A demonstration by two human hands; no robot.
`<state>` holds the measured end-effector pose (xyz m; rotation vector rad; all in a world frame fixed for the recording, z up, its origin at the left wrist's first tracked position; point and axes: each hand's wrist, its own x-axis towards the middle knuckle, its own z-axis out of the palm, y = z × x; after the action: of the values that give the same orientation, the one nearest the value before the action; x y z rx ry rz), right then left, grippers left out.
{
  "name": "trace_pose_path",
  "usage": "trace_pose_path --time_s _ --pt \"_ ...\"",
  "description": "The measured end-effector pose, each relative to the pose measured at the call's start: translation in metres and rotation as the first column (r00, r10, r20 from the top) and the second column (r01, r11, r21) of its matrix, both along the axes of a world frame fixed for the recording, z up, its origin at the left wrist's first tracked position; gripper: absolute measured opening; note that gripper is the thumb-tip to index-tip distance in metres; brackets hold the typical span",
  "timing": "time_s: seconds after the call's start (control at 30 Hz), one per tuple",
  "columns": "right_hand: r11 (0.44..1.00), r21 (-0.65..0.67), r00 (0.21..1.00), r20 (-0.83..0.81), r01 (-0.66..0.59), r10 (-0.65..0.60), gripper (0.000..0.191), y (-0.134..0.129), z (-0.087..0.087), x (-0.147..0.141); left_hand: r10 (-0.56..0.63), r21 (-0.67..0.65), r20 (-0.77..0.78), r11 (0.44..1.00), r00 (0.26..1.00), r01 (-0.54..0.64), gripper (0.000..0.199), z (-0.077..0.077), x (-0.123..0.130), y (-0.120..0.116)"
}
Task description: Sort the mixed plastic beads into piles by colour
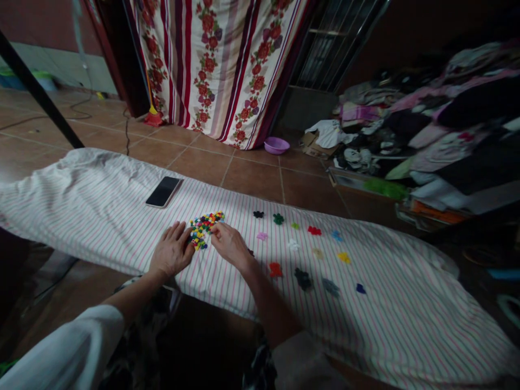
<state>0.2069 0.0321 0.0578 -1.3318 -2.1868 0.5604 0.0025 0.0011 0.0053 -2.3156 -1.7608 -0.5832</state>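
Note:
A mixed pile of small coloured pieces [203, 222], too small to name surely, lies on a striped cloth [101, 216]. My left hand [171, 252] rests flat at the pile's left edge, fingers stretched out. At its right edge my right hand [229, 244] has thumb and fingers pinched together; any piece between them is too small to make out. Right of that hand lie several single-colour clusters, among them a black [258, 214], a dark green [278, 218], a red [314, 231], an orange-red [275, 270] and a yellow one [344, 257]. My right forearm partly hides a dark cluster.
A phone [163, 192] lies on the cloth left of the pile. Beyond the cloth are a tiled floor [255, 176], a purple basin [277, 145], a floral curtain [219, 70] and a red dustpan [153, 117]. Heaped clothes [439, 119] fill the right side.

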Motion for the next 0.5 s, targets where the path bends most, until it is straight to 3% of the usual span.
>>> trace_pose_path --time_s 0.3,0.5 --pt "0.987 0.123 0.993 0.039 0.101 -0.107 0.018 -0.022 0.02 0.05 -0.029 -0.016 0.026 0.999 0.999 0.029 0.046 -0.004 -0.004 0.001" --pt "0.922 0.243 0.949 0.011 0.303 -0.315 0.018 -0.039 0.03 0.121 -0.069 -0.031 0.049 0.997 0.996 0.07 0.047 -0.003 -0.007 0.001"
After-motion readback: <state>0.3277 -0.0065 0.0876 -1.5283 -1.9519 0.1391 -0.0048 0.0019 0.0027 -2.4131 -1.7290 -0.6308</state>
